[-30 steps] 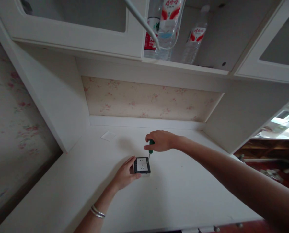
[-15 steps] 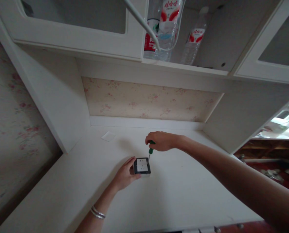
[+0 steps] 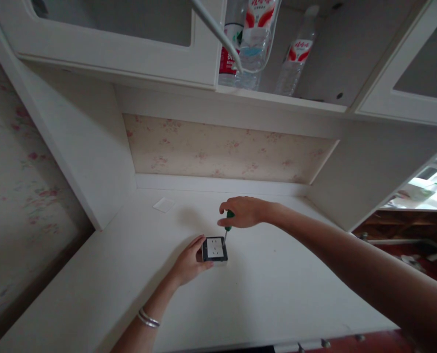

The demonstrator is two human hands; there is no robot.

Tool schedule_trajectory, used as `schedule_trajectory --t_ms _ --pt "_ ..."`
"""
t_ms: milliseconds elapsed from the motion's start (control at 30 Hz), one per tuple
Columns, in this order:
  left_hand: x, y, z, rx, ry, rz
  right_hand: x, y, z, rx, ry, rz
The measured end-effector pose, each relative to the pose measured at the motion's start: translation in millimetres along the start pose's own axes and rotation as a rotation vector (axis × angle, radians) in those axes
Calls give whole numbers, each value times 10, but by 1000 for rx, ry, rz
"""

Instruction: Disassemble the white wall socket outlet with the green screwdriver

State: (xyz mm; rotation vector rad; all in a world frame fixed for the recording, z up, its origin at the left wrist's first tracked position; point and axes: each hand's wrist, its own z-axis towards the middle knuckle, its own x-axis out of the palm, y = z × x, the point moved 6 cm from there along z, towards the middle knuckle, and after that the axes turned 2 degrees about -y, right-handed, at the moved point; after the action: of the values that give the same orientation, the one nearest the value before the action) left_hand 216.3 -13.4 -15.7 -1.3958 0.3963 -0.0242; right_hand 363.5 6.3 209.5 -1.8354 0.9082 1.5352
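Note:
A wall socket (image 3: pixel 214 248) with a white face and dark frame sits on a pale box on the white counter. My left hand (image 3: pixel 189 262) grips it from the left, thumb at the near side and fingers at the far side. Above its right edge, my right hand (image 3: pixel 242 213) holds a green-handled screwdriver (image 3: pixel 229 220). The screwdriver's shaft slants down to the right part of the dark frame. Whether the tip sits in a screw is too small to tell. A thin whitish square frame (image 3: pixel 163 205) lies farther back on the counter, left of the socket.
White cabinets (image 3: pixel 111 54) hang over the counter (image 3: pixel 277 294). Plastic bottles (image 3: pixel 295 61) stand in the open shelf, with a pale cable (image 3: pixel 218 34) hanging before them. Side panels (image 3: pixel 75 147) border the counter, and a floral-papered wall (image 3: pixel 226 149) is behind.
The fingers of my right hand have loosened and shifted on the screwdriver's handle. My left hand and the socket keep their place; the view has tilted very slightly.

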Motion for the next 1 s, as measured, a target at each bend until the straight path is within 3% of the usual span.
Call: schedule_trajectory --t_ms 67,200,367,500,667,833,1000 --pt "4 11 4 25 8 36 -4 -6 -1 14 -10 -25" --pt "2 33 11 41 8 57 -2 98 -20 -150 -1 47" --pt "-7 7 10 49 3 66 -9 -9 11 17 -40 -10" --pt "-6 -12 8 60 7 81 -4 40 18 -100 -27 22" --pt "1 1 3 35 4 53 -12 10 1 -9 -6 3" --pt "3 -10 -3 46 7 55 -1 84 -33 -125 -13 56" --pt "6 -11 -2 38 10 37 -22 34 -24 4 -28 10"
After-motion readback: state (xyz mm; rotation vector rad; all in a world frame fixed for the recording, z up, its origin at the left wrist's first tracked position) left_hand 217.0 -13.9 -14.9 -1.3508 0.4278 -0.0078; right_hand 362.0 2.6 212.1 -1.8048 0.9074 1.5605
